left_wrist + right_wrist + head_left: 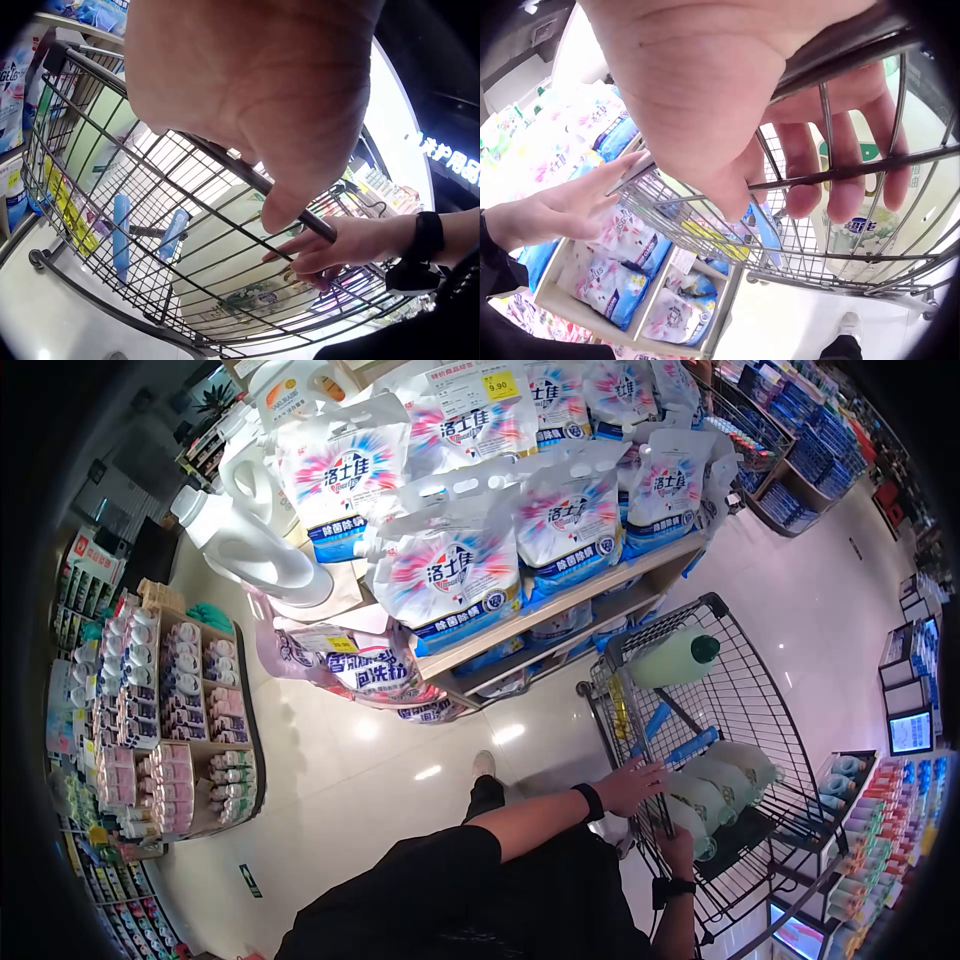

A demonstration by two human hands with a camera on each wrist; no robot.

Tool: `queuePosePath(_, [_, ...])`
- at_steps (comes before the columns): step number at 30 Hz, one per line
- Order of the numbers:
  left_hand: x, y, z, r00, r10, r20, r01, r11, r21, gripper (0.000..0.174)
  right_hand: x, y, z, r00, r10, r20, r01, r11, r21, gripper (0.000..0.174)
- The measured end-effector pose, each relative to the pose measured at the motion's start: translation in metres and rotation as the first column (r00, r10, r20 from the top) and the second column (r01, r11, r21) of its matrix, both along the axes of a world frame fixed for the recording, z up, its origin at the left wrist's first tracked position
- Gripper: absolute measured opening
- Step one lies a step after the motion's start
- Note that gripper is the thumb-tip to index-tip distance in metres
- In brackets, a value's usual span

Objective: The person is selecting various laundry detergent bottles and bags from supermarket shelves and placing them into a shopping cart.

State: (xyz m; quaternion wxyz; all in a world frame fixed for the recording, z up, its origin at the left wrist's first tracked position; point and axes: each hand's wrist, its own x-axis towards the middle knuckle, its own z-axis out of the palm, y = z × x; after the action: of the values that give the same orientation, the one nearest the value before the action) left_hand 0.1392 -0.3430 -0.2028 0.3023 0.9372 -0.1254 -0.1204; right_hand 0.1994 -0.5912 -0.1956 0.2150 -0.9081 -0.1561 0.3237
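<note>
A black wire shopping cart point(790, 710) stands right of the body in the head view. My left hand point(630, 785) lies on its near rim, with fingers fairly straight in the right wrist view, where the left hand point(562, 214) shows at the side. Gripping the rim close by is my right hand point(677, 848); in the right wrist view its fingers point(846, 191) curl over the bar and wires. Inside the cart are a pale green bottle point(675, 660) with a dark green cap, several pale jugs point(225, 262), blue items point(121, 229) and a yellow pack point(71, 210).
Bagged detergent point(450, 570) fills a wooden shelf point(560, 607) ahead, with white jugs point(260, 550) at its left end. Another stocked shelf point(255, 760) stands at left. Bottles point(870, 860) line the lower right. Shiny floor point(350, 790) lies between the displays.
</note>
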Motion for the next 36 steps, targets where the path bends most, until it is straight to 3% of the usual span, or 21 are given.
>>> queuePosePath(3, [-0.018, 0.021, -0.002, 0.999, -0.037, -0.003, 0.037, 0.999, -0.011, 0.082, -0.018, 0.020, -0.008, 0.996, 0.061, 0.066, -0.055, 0.994, -0.092, 0.027])
queuePosePath(5, [-0.024, 0.036, -0.004, 0.996, -0.085, 0.003, 0.085, 0.996, -0.016, 0.082, -0.030, 0.035, -0.006, 1.000, 0.005, 0.015, -0.003, 0.992, -0.123, 0.028])
queuePosePath(12, [-0.058, 0.079, -0.021, 0.992, -0.124, -0.013, 0.124, 0.992, -0.023, 0.084, -0.074, 0.076, -0.004, 0.999, -0.044, 0.028, 0.046, 0.993, -0.110, 0.029])
queuePosePath(14, [-0.077, 0.084, -0.029, 0.990, -0.126, 0.065, 0.129, 0.990, -0.050, 0.086, -0.094, 0.086, 0.001, 0.997, -0.058, 0.046, 0.064, 0.989, -0.131, 0.029])
queuePosePath(19, [-0.120, 0.109, -0.008, 0.993, -0.114, -0.028, 0.112, 0.992, -0.062, 0.085, -0.135, 0.095, -0.012, 0.998, -0.062, -0.006, 0.062, 0.996, -0.063, 0.031])
queuePosePath(21, [-0.130, 0.120, -0.008, 0.986, -0.164, -0.014, 0.163, 0.985, -0.053, 0.084, -0.147, 0.099, -0.017, 0.972, -0.216, -0.090, 0.218, 0.976, 0.010, 0.033])
queuePosePath(25, [-0.164, 0.120, -0.015, 0.991, -0.135, 0.001, 0.134, 0.987, -0.083, 0.083, -0.178, 0.105, -0.017, 0.956, -0.239, -0.172, 0.253, 0.965, 0.067, 0.039])
queuePosePath(30, [-0.214, 0.119, -0.009, 0.986, -0.159, -0.054, 0.154, 0.984, -0.089, 0.081, -0.221, 0.097, -0.019, 0.977, -0.161, -0.141, 0.164, 0.986, 0.008, 0.043])
queuePosePath(33, [-0.247, 0.112, -0.008, 0.988, -0.147, -0.048, 0.143, 0.986, -0.082, 0.080, -0.255, 0.090, -0.014, 0.943, -0.246, -0.224, 0.255, 0.967, 0.013, 0.043])
queuePosePath(36, [-0.265, 0.100, -0.017, 0.992, -0.126, -0.028, 0.124, 0.990, -0.073, 0.079, -0.271, 0.084, -0.018, 0.954, -0.216, -0.209, 0.231, 0.971, 0.051, 0.043])
